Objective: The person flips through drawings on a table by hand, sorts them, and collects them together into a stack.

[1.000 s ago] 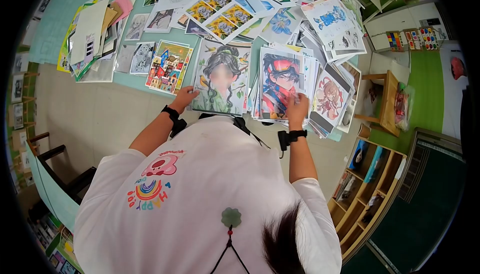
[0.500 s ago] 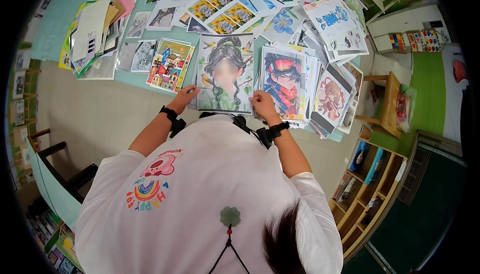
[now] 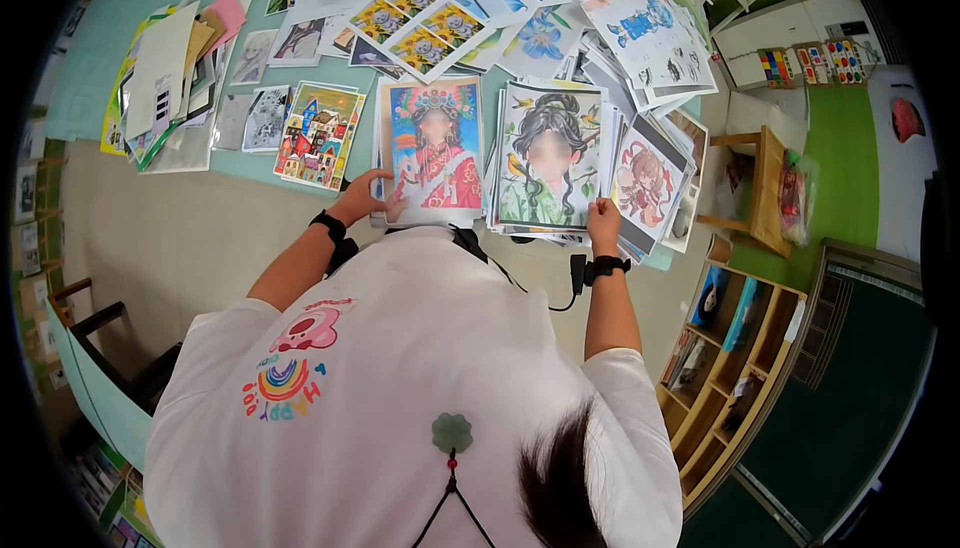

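Observation:
My left hand [image 3: 362, 196] is at the lower left edge of a picture of a figure in red robes [image 3: 436, 173], its thumb and fingers spread around the corner of that stack. My right hand [image 3: 604, 224] pinches the lower right corner of a picture of a figure in green with black hair [image 3: 548, 153], which lies over the right-hand stack. Right of it is a brown-toned character drawing [image 3: 645, 180]. To the left of my left hand lies a colourful houses picture [image 3: 318, 136].
Many pictures, including a sunflower sheet [image 3: 420, 28], cover the far part of the table [image 3: 90, 68]. A pile of folders and papers [image 3: 165, 73] lies at the left. A wooden stool [image 3: 755, 188] and a shelf [image 3: 735, 348] stand at the right.
The green-robed picture has moved from the left stack onto the right one, covering the red-goggled figure. The red-robed picture now shows on the left. My right hand moved right with the sheet.

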Available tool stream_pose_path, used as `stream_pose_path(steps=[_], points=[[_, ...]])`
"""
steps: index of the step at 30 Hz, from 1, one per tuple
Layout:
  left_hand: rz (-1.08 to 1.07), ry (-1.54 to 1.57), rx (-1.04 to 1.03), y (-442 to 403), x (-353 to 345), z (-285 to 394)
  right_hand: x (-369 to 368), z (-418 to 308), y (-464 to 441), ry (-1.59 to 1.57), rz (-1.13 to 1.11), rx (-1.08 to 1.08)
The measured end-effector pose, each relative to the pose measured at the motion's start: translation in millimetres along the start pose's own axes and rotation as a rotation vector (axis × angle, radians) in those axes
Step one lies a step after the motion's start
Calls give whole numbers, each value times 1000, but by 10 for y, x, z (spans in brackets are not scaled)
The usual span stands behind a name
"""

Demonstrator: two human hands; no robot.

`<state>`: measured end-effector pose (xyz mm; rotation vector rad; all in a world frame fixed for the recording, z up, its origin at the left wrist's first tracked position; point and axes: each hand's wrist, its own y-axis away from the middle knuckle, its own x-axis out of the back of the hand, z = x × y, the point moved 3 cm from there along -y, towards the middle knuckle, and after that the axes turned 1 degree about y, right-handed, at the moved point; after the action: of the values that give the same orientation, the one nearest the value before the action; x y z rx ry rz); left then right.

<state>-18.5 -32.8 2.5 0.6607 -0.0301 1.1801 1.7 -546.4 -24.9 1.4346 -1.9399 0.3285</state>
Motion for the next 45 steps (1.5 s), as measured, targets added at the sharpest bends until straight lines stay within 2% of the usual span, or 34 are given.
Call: stream_pose_path(steps=[3, 6, 9, 10, 11, 12, 14, 17, 20, 23, 26, 29, 33, 35, 38, 44, 45], points=[[12, 20, 20, 22, 9, 50, -40, 113, -51, 55, 31, 20], [38, 191, 6, -40, -42, -142, -5, -352, 126, 512, 406, 386], [24, 293, 68, -65, -23, -340, -168, -738, 274, 244, 392, 375], [14, 305, 100, -55, -18, -368, -313, -774, 290, 38, 153, 253], [15, 374, 95, -18, -13, -316, -430, -1017, 412, -49, 29, 231], [15, 442, 90, 33, -3, -194, -681, -950, 422, -102, -186, 186], [16, 496, 93, 67, 9, -164, -999, -1153, 609, -141, -471, 228], [35, 461, 92, 45, 10, -259, -1276, -1313, 752, 39, -552, 211], [70, 448, 58, 29, -13, -204, -1406, -1404, 796, 79, -610, 254], [73, 420, 74, 89, 2, -90, -1425, -1471, 812, 106, -583, 300], [63, 392, 87, 105, 24, -85, -1327, -1556, 805, 24, -465, 279], [48, 389, 83, 66, 26, -241, -1090, -1449, 660, -44, -183, 278], [31, 324, 84, 43, 23, -332, -479, -1044, 483, -217, 116, 146], [13, 349, 92, 55, 7, -299, -197, -775, 430, -201, 226, 85], [-43, 396, 126, 37, -2, -283, 37, -359, 401, -90, 339, -22], [-108, 450, 113, 54, 29, -240, 77, -241, 405, 39, 271, -121], [-112, 456, 97, 80, 35, -196, 69, -328, 411, 188, 364, 38]])
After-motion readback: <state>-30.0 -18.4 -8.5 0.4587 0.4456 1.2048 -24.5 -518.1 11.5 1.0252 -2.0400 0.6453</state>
